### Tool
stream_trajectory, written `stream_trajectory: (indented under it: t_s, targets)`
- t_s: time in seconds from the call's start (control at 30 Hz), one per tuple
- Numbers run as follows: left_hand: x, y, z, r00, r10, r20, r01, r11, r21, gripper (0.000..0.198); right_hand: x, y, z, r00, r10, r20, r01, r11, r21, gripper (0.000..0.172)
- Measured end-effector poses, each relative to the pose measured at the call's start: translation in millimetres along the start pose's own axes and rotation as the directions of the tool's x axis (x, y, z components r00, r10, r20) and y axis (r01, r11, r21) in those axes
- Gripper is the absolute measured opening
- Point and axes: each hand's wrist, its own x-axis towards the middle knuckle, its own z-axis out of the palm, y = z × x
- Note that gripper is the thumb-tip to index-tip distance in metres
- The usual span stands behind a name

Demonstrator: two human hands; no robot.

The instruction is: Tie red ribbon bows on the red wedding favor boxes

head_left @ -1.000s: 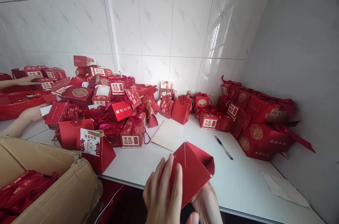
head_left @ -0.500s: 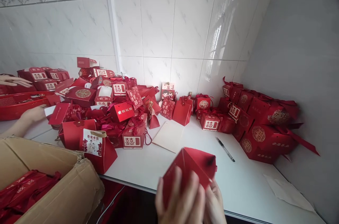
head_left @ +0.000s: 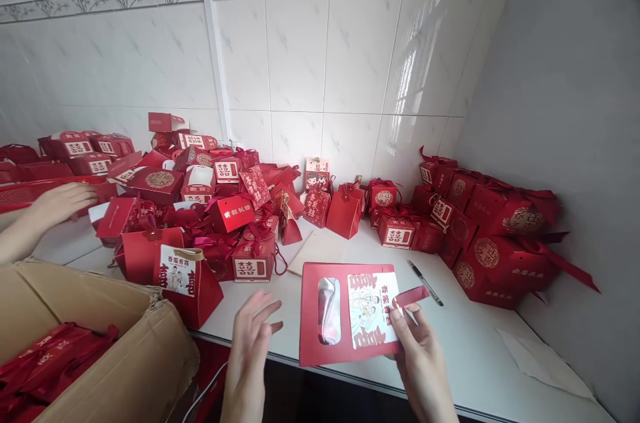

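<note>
My right hand [head_left: 417, 339] pinches the right end of a red gift box [head_left: 345, 269], near a short dark-red ribbon [head_left: 413, 296]. Held over the table's front edge, the box turns a face with a rounded clear window and a white printed label [head_left: 373, 309] toward me. Something silvery shows through the window. To the left of the box, my left hand [head_left: 254, 329] is open and apart from it, fingers spread and holding nothing.
Many red gift boxes [head_left: 157, 179] crowd the table's left side; more stacked boxes [head_left: 505, 243] stand at right. A pen [head_left: 425, 281] and paper [head_left: 310, 251] lie between. A cardboard carton [head_left: 115, 356] fills the lower left. Another person's hand [head_left: 65, 203] reaches by a red basket [head_left: 30, 195].
The box has turned so its window and label face me. My left hand has let go and moved left. The other person's near hand has moved to the basket.
</note>
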Motion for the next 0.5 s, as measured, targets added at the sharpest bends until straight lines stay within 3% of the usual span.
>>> stream_trajectory:
  t_s: [0.1,0.2,0.33,0.5]
  targets:
    - [4,-6,7.7,0.968,-0.148,0.201,0.185,0.967,-0.175,0.068,0,-17,8,0.994,-0.058,0.098,0.066,0.994,-0.084,0.034]
    - [1,-13,12.0,0.919,-0.174,0.354,0.278,0.923,-0.266,0.075,-3,-39,19,0.98,-0.11,0.168,0.143,0.969,-0.203,0.033]
    - [-8,-24,9.8,0.881,-0.245,0.405,0.382,0.873,-0.302,0.074,-3,-68,30,0.959,-0.124,0.256,0.218,0.898,-0.382,0.035]
    - [-19,-47,2.9,0.868,-0.283,0.409,0.421,0.855,-0.302,0.074,8,-93,37,0.922,-0.074,0.379,0.283,0.798,-0.533,0.041]
